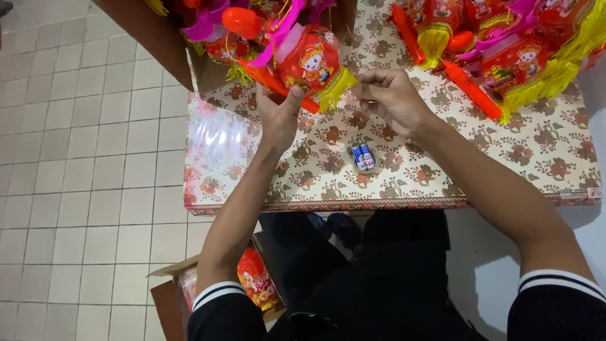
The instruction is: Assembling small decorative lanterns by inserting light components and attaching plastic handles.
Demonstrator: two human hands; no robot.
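Black sleeves with white cuff stripes sit closest below me, my forearms running up to the work. At twelve o'clock my left hand (278,117) is clamped around the orange handle (278,85) of a red toy lantern (309,60), thumb up against it, holding the lantern tilted above the table (442,170). At one o'clock from that hand my right hand (391,98) has its fingertips pinched together just beside the lantern's yellow tassel fringe (334,88); whether they grip anything I cannot tell. At six o'clock from the right hand, two small blue batteries (363,156) lie side by side on the flowered tablecloth. Farther out, at two o'clock, more red lanterns (517,63) with yellow fringes are piled, and at ten o'clock a cardboard box (158,38) holds others. Another box (167,297) stands on the tiled floor at seven o'clock.
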